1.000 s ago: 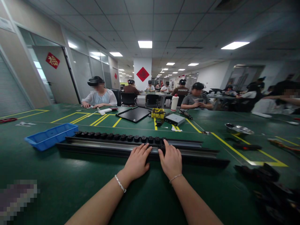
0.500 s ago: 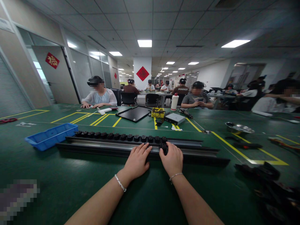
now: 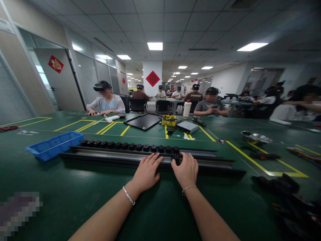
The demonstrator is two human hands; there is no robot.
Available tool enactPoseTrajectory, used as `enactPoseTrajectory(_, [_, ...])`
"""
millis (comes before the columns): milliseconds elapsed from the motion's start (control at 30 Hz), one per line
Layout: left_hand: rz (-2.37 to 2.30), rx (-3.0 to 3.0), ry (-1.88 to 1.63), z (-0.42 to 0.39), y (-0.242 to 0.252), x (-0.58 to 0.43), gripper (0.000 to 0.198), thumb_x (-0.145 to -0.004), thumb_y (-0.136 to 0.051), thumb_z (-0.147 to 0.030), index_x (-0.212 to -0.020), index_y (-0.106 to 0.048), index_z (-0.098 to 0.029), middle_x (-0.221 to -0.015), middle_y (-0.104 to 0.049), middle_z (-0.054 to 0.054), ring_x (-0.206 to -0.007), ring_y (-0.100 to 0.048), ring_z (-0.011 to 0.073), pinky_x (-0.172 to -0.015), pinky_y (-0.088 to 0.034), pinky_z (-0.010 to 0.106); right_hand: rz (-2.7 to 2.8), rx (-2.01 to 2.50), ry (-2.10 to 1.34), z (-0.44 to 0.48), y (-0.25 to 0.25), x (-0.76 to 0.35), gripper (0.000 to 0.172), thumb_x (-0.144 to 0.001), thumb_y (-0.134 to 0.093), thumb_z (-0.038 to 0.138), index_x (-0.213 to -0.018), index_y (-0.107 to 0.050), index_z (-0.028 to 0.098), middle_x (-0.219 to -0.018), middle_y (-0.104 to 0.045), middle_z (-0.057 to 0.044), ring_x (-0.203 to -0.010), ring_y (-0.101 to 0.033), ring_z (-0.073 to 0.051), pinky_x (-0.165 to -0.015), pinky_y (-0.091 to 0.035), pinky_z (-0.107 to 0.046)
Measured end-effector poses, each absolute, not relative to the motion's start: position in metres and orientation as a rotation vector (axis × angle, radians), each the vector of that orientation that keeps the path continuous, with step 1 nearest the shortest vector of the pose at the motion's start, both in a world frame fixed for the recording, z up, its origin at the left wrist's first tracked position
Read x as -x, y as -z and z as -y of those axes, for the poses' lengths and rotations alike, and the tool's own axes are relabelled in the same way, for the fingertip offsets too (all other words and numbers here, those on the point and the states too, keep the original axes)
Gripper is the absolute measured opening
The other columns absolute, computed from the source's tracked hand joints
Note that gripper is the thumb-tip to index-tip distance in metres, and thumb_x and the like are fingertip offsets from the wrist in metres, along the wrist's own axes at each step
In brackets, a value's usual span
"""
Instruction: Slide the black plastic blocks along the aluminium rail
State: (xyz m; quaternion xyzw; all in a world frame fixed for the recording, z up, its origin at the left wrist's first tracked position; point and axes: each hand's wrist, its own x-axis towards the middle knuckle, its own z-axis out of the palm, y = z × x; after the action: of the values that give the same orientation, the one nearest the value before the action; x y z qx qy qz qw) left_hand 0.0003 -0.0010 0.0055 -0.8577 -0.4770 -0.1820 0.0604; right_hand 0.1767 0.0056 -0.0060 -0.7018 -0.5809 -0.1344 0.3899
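Two long black metal rails lie side by side across the green table, with silvery channels inside. Along the far rail [image 3: 204,153] stands a row of small black socket modules [image 3: 139,147]. My left hand [image 3: 147,170] rests on the near rail [image 3: 100,160], palm down, its fingers stretched and slightly apart. To its right, the thumb and fingers of my right hand [image 3: 186,170] are closed round a single black socket module [image 3: 177,159] at the near rail. Part of that module is hidden by the fingers.
A blue plastic bin [image 3: 55,144] stands by the rails' left end. Behind are a black flat panel [image 3: 144,121], a yellow box with cables [image 3: 169,120], a grey box [image 3: 187,127] and a white bottle [image 3: 187,109]. A metal bowl [image 3: 256,137] lies right. People sit beyond.
My right hand has shifted slightly to the right along the near rail, with the socket module in its fingers. The left hand has stayed in place.
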Motion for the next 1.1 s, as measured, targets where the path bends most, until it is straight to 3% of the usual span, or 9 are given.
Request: enactPoseTrajectory(1100, [1.426,2.597,0.559,0.0018,-0.0066,0.0000,0.063,-0.075,-0.054,-0.025,-0.135,-0.034,-0.029,-0.145,-0.037,0.002,-0.134,-0.029,0.0232,-0.108,-0.025,0.043,1.501,1.836,0.312,-0.0029,-0.0020,-0.1860,0.031,-0.078,-0.047,0.035,-0.099,-0.062,0.018,-0.108,-0.064,-0.010,-0.110,-0.048,-0.027,-0.101,-0.021,-0.045])
